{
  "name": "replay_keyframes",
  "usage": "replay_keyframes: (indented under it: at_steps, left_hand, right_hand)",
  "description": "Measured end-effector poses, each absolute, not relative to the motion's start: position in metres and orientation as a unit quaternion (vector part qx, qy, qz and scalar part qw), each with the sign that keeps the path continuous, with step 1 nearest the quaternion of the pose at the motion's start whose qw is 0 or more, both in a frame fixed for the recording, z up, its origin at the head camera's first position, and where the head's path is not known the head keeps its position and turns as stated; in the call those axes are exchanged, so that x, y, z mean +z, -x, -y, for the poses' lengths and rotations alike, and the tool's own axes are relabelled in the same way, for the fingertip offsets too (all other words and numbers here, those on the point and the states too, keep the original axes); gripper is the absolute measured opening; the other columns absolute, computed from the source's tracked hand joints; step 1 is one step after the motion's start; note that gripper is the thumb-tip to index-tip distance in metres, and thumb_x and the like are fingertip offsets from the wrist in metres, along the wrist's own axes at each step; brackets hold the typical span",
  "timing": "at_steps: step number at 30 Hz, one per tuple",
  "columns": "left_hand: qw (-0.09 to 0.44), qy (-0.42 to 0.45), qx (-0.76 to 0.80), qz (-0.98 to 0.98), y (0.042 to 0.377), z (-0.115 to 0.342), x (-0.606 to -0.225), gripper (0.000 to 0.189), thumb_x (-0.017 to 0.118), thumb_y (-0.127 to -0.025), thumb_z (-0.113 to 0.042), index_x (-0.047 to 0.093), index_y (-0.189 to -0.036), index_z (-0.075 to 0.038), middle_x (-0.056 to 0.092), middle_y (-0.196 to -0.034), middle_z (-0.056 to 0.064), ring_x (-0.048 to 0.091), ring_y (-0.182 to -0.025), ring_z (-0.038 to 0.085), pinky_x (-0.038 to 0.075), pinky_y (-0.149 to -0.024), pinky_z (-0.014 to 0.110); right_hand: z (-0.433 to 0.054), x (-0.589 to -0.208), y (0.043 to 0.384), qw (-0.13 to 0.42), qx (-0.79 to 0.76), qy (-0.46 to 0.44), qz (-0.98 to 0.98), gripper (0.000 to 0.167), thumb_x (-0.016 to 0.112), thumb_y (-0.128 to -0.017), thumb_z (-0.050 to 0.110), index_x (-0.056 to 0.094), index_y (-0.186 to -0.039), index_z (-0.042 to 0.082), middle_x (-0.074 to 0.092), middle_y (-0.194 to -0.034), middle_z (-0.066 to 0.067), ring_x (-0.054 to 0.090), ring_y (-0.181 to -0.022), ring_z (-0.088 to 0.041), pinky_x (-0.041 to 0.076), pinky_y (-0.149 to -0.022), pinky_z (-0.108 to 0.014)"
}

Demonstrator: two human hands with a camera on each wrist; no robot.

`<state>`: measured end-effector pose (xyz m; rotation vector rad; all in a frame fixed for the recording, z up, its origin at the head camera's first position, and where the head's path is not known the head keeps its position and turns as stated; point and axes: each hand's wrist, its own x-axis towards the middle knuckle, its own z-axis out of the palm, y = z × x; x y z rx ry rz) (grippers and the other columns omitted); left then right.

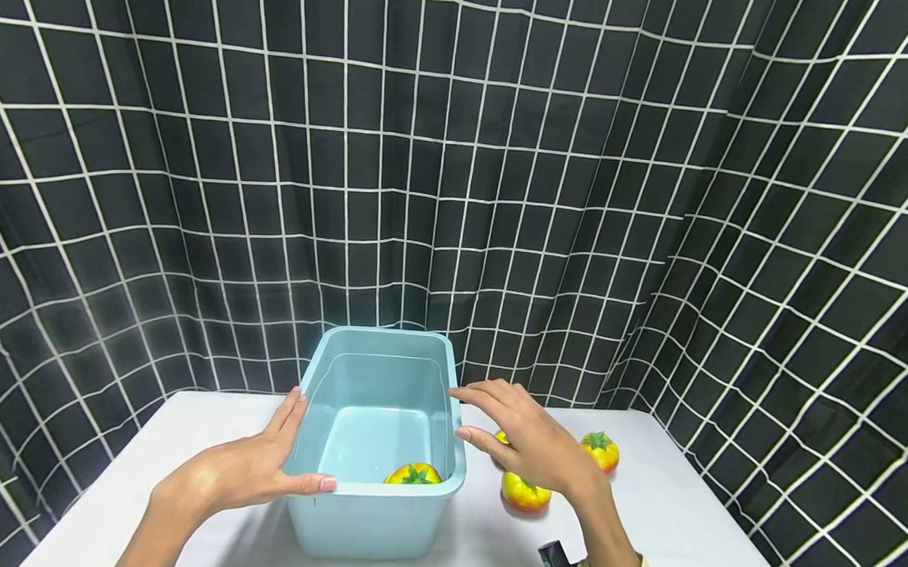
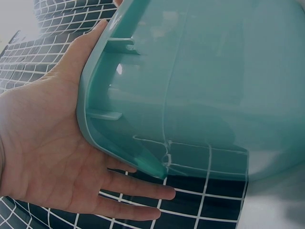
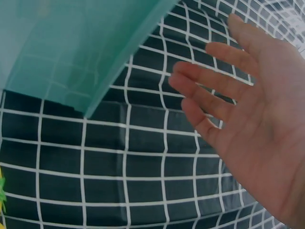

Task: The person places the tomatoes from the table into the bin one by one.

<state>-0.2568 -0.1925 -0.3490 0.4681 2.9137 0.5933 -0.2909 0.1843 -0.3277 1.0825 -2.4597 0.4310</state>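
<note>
Left forearm (image 1: 156, 536): enters at the lower left of the head view and slants up and inward to the bin.
Left hand (image 1: 248, 468): wraps the near left corner of the bin with the palm set against the rim; the thumb lies across the near rim, while the fingers reach forward along the left outer side.
Left grip: spread wide, fingers nearly straight, steadying the corner by contact; the wrist view shows fingertips extending below the rim.
Right forearm (image 1: 599, 530): rises from the lower right, cuff and dark wrist device (image 1: 557, 562) at the frame's bottom, leaning inward.
Right hand (image 1: 527, 436): beside the bin's right rim, palm turned toward it, back of the hand uppermost; the right wrist view shows a gap between fingertips and rim.
Right grip: loose, fingers softly bent and parted, thumb away from them, nothing held.
Blue bin (image 1: 366, 522): between the hands on the white table (image 1: 664, 508), mouth up.
Fruit in the bin (image 1: 413, 474): red-yellow with a green top, against the near wall, partly hidden by it.
Fruits outside: one near the right wrist (image 1: 523, 493), one farther right (image 1: 600, 451), one mostly hidden behind the right hand (image 1: 501, 437).
Backdrop (image 1: 519, 152): dark cloth with white grid lines.
</note>
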Motion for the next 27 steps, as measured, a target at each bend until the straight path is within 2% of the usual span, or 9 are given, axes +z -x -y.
replay_keyframes:
  at_steps: [5,15,22,27]
  left_hand:
    - [0.063,-0.159,0.195,-0.966,0.257,0.193,-0.349,0.131,0.064,-0.086,-0.079,0.000,-0.166,0.002,-0.006,-0.176,0.023,0.062,-0.133,0.042,0.055,-0.085,0.048]
    - [0.066,-0.154,0.204,-0.965,0.255,0.193,-0.350,0.132,0.064,-0.084,-0.081,0.001,-0.167,0.001,-0.006,-0.177,0.021,0.059,-0.138,0.041,0.054,-0.093,0.052]
    - [0.065,-0.157,0.206,-0.964,0.256,0.193,-0.350,0.131,0.063,-0.086,-0.080,0.000,-0.167,0.001,-0.007,-0.176,0.021,0.055,-0.141,0.043,0.052,-0.099,0.056]
    - [0.068,-0.154,0.208,-0.964,0.255,0.193,-0.350,0.132,0.064,-0.085,-0.080,-0.001,-0.167,0.001,-0.007,-0.177,0.021,0.058,-0.138,0.042,0.053,-0.097,0.055]
  right_hand:
    - [-0.195,-0.323,0.290,0.205,0.151,-0.378,0.890,0.045,0.064,-0.104,0.041,0.060,-0.146,0.025,0.066,-0.141,0.008,0.060,-0.131,-0.016,0.052,-0.108,-0.046]
    - [-0.215,-0.315,0.287,0.139,0.178,-0.329,0.917,0.044,0.059,-0.105,0.046,0.060,-0.146,0.028,0.067,-0.141,0.006,0.061,-0.133,-0.024,0.049,-0.110,-0.058]
    - [-0.233,-0.312,0.286,0.096,0.202,-0.282,0.933,0.045,0.062,-0.103,0.048,0.060,-0.145,0.031,0.071,-0.125,0.007,0.064,-0.120,-0.020,0.052,-0.103,-0.058]
    - [-0.246,-0.315,0.291,0.090,0.202,-0.291,0.931,0.045,0.067,-0.102,0.042,0.061,-0.143,0.025,0.072,-0.122,0.006,0.067,-0.113,-0.015,0.057,-0.099,-0.048]
